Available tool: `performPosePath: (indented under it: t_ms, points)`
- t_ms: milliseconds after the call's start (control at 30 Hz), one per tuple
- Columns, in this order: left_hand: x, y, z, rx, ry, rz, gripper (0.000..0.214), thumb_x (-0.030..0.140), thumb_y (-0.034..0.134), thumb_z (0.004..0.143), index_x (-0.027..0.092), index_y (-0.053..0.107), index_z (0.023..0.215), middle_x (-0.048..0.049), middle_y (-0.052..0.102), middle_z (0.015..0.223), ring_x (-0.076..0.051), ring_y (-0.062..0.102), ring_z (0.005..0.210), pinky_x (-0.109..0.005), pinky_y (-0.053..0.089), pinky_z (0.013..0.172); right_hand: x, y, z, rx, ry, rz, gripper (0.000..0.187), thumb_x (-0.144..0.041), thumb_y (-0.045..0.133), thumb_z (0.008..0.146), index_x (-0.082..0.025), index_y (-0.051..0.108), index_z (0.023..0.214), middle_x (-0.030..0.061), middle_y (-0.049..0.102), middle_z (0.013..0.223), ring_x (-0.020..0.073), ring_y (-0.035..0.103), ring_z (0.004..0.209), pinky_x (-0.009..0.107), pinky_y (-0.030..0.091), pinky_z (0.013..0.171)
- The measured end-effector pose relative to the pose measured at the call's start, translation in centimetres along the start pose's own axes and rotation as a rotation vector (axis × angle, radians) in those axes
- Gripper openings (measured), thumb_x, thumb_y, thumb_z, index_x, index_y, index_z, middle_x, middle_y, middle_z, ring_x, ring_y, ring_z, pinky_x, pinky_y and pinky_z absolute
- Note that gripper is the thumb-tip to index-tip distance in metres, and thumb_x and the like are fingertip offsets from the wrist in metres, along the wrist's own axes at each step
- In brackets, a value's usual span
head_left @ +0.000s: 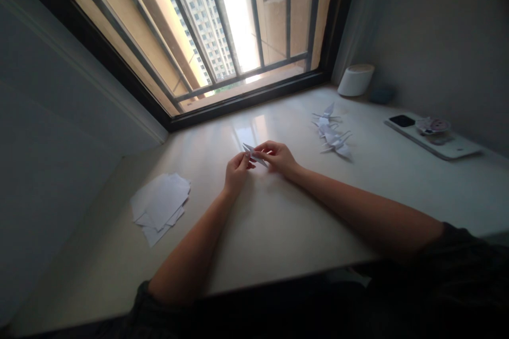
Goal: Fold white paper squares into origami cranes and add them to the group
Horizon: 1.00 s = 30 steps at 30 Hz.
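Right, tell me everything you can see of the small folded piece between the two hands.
The folded piece is small, narrow and pale, and looks like creased paper. Its ends are pointed: one juts up and left toward the window, the other slants down and right. The left hand and the right hand both grip it with their fingers, which hide part of its middle. It is in front of the person, over the white tabletop; its finer folds are too small to make out.

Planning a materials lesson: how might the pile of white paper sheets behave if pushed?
The pile of white paper sheets would probably slide apart, since its edges are staggered. The sheets look thin, so each is likely light and may bend when lifted. Lying flat, the pile seems unlikely to roll or tip.
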State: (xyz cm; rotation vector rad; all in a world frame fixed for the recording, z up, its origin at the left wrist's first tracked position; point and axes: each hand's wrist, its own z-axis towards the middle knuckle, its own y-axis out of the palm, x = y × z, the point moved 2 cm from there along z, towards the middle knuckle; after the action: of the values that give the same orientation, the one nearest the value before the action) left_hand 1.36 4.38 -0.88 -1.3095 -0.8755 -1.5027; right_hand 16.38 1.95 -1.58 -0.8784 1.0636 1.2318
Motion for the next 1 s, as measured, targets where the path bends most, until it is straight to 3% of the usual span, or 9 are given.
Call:
performPosePath:
  t_ms: [167,567,733,1000]
  points:
    - [0.12,0.18,-0.21,-0.021,0.015,0.03,0.036,0.052,0.062,0.08,0.017,0.07,0.075,-0.0045,0.066,0.069,-0.013,0.056,0.058,-0.026,0.046,0.059,-0.21,-0.1,-0.16,0.042,0.026,-0.032,0.039,-0.054,0.077,0.063,-0.018,0.071,0.077,0.0041,0.069,0.074,0.0135,0.057,0.061,0.025,0.043,0.052]
    - [-0.13,-0.09,-0.03,0.016,0.01,0.044,0.042,0.056,0.061,0.079,0.016,0.069,0.07,-0.0021,0.063,0.062,-0.013,0.057,0.058,-0.025,0.046,0.059,-0.69,0.01,-0.39,0.02,-0.088,-0.19,0.036,-0.055,0.071,0.07,-0.019,0.072,0.076,0.0032,0.07,0.074,0.0128,0.056,0.06,0.026,0.044,0.058]
    - [0.07,-0.09,-0.16,0.093,-0.001,0.046,0.039,0.053,0.063,0.079,0.016,0.069,0.066,-0.0014,0.062,0.057,-0.012,0.056,0.056,-0.025,0.046,0.059,-1.04,0.23,-0.62,-0.013,-0.111,-0.195,0.033,-0.053,0.069,0.074,-0.021,0.071,0.083,0.0032,0.071,0.079,0.0136,0.058,0.063,0.027,0.045,0.059]
    - [-0.15,-0.1,-0.13,0.048,0.037,0.072,0.038,0.052,0.063,0.079,0.016,0.072,0.073,-0.0039,0.067,0.065,-0.013,0.058,0.058,-0.026,0.048,0.059,-0.68,0.17,-0.5,0.023,-0.083,-0.14,0.036,-0.054,0.071,0.072,-0.019,0.074,0.082,0.0051,0.071,0.077,0.0136,0.057,0.062,0.027,0.044,0.057]
